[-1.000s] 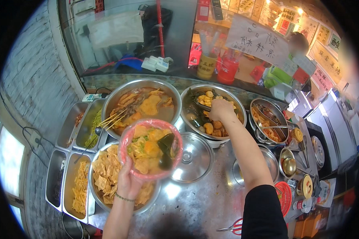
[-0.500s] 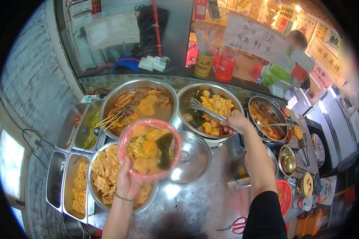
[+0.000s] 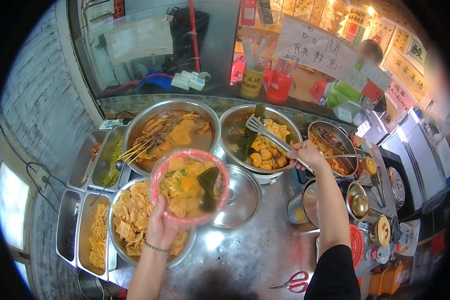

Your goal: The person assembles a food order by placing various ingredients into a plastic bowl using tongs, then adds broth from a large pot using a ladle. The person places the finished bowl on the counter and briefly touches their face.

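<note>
My left hand (image 3: pixel 160 225) supports a bowl (image 3: pixel 160 207) lined with pink plastic, fingers wrapped round its near left side. In the bowl lie yellow fried pieces, shredded greens, broth and a dark green kelp-like sheet (image 3: pixel 208 181). My right hand (image 3: pixel 307 154) grips metal tongs (image 3: pixel 276 140), whose slotted head hangs over the middle steel pot (image 3: pixel 223 142). That pot has golden fried cubes (image 3: pixel 266 152) and dark green sheets in dark liquid. The tongs' head looks apart from the food, with nothing visible in it.
A steel pot (image 3: pixel 127 132) with skewers stands left; a divided pot (image 3: pixel 354 145) right. A lid (image 3: pixel 247 200) and red-handled scissors (image 3: pixel 297 282) lie on the steel counter. Trays (image 3: pixel 86 235) and a basin (image 3: pixel 190 245) of fried sheets are left. A person (image 3: pixel 370 52) is beyond the glass.
My right hand and the tongs have moved a little to the right. Golden cubes and dark green sheets in the middle pot lie differently. The bowl stays in my left hand.
</note>
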A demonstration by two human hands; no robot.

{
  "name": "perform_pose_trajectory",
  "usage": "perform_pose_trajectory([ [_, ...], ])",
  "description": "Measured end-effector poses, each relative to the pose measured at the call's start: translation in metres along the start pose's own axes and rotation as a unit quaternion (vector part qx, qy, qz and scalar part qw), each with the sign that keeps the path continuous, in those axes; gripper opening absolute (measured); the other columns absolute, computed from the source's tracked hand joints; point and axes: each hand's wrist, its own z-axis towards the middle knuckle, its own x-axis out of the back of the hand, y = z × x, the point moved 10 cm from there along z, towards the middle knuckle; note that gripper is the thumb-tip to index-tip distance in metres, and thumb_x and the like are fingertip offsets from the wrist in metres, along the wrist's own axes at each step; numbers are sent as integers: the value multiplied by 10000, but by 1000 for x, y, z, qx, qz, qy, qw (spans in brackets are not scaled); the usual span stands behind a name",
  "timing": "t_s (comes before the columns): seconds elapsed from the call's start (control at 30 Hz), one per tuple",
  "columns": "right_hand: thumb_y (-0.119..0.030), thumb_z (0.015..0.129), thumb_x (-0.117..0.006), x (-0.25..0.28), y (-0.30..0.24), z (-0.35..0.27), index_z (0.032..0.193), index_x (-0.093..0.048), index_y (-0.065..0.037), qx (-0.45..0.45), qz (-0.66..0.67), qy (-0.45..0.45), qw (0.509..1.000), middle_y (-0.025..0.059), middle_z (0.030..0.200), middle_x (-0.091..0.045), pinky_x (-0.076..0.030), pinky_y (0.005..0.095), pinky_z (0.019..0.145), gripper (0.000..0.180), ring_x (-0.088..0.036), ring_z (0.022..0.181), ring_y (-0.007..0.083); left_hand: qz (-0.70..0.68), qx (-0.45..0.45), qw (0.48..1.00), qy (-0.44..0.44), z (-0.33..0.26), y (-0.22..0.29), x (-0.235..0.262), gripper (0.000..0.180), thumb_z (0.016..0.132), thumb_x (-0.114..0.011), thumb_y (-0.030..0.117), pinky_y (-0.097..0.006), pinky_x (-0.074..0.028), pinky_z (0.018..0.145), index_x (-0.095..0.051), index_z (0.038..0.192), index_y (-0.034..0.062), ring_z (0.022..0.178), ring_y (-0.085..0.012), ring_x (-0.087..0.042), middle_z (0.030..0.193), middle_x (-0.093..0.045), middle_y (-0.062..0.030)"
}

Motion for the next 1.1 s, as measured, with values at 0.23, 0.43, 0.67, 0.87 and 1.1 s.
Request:
perform_pose_trajectory([
  [0.23, -109, 793, -666, 21, 6, -15, 829, -693, 12, -11, -108, 10, 994, 60, 610, -613, -418, 248, 394, 129, -538, 452, 110, 6, -1, 1000, 1, 1, -2, 2, 602, 980, -456, 383, -522, -433, 1015, -248, 1450, 68, 1297, -348, -425, 1450, -376, -153],
  [0.43, -205, 754, -690, 57, -46, -55, 920, -708, -26, 75, -341, 182, 919, 139, 795, -685, -523, 355, 619, 245, -664, 700, 245, 6, 1, 1000, -3, 2, -4, 0, 603, 979, -456, 385, -538, -438, 1004, -246, 1452, 76, 1296, -355, -424, 1452, -374, -154],
  [0.67, -113, 696, -660, 10, -101, -53, 927, -695, -82, 194, -579, 185, 770, 150, 833, -681, -519, 404, 726, 235, -664, 850, 312, -6, 20, 1000, -20, 4, -10, -5, 611, 973, -467, 393, -551, -416, 1018, -248, 1454, 85, 1302, -356, -415, 1455, -370, -152],
  [0.87, -91, 709, -650, -32, -134, -35, 759, -699, -99, 252, -669, 171, 678, 83, 807, -697, -532, 356, 648, 71, -688, 805, 242, 1, 18, 1000, -20, 4, -8, -10, 605, 973, -467, 392, -538, -407, 1030, -259, 1451, 85, 1303, -348, -417, 1452, -380, -145],
  [1.1, -97, 718, -652, -33, -124, -26, 823, -712, -68, 189, -664, 110, 715, 107, 852, -703, -540, 362, 701, 124, -688, 850, 259, 3, 9, 1000, -16, 5, -7, -18, 554, 990, -441, 346, -501, -330, 1090, -293, 1429, 43, 1293, -344, -421, 1423, -412, -170],
])
